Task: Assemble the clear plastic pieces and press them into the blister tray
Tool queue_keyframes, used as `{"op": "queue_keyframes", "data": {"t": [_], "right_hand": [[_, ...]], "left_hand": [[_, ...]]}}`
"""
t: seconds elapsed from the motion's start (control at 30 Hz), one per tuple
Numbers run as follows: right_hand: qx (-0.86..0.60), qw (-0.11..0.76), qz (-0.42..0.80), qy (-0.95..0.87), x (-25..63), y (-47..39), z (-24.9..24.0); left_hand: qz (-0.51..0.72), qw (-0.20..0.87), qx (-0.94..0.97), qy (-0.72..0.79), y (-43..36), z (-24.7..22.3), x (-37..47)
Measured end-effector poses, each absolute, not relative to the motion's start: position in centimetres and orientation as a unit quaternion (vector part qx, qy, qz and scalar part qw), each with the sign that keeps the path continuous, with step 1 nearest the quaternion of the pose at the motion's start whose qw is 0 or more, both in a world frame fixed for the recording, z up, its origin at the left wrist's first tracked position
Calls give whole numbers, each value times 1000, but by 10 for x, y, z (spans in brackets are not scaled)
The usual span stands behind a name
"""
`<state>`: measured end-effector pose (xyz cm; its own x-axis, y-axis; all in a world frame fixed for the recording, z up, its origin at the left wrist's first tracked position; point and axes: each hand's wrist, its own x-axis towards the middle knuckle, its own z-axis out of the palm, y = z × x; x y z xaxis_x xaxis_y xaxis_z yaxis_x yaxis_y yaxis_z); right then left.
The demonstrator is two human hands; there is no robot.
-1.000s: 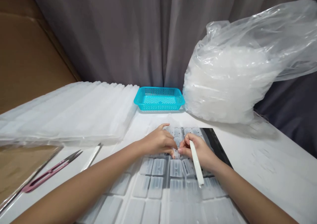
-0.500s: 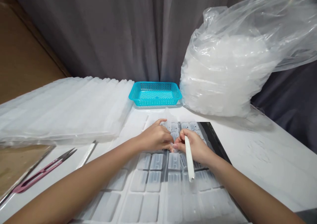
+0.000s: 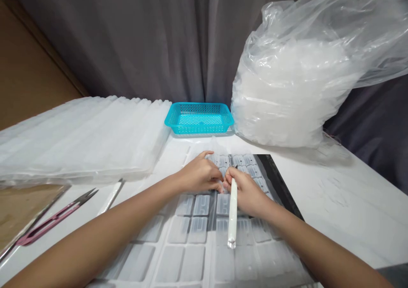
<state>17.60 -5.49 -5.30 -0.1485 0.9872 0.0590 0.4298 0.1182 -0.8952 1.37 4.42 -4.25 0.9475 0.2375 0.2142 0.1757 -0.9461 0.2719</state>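
A translucent plastic sheet of moulded rectangular cells [image 3: 196, 230] lies on the table, partly over a black board [image 3: 280, 182]. My left hand [image 3: 204, 174] rests on it with curled fingers, pinching its plastic near the middle; one finger points away from the rest. Right beside it, my right hand [image 3: 245, 190] is closed round a white-handled tool [image 3: 233, 216]. The handle's blunt end points towards me, and a small dark tip shows beyond my fist. Where the tool meets the plastic is hidden by my fingers.
A blue basket [image 3: 199, 128] stands at the back. Stacked translucent sheets [image 3: 83, 139] lie left, and a bulging clear bag [image 3: 293, 97] stands right. Pink thread snips [image 3: 57, 220], a slim white tool [image 3: 111, 196] and a brown board [image 3: 25, 211] lie at the left.
My right hand has turned, so the handle's blunt end has swung left and lower. A dark tip now shows past the fist. My left hand has barely moved.
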Motion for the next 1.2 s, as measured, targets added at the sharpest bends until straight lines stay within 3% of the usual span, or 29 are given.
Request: {"op": "queue_keyframes", "data": {"t": [0.47, 0.7, 0.93, 1.2], "right_hand": [[-499, 383, 436, -644, 184, -62, -40], [-572, 427, 234, -660, 238, -34, -54], [-552, 306, 192, -751, 239, -24, -71], [-614, 104, 88, -777, 259, -36, -45]], "left_hand": [[136, 107, 981, 92, 46, -46, 12], [174, 148, 971, 72, 50, -49, 11], [184, 154, 968, 67, 49, -47, 11], [99, 224, 967, 63, 47, -30, 10]]}}
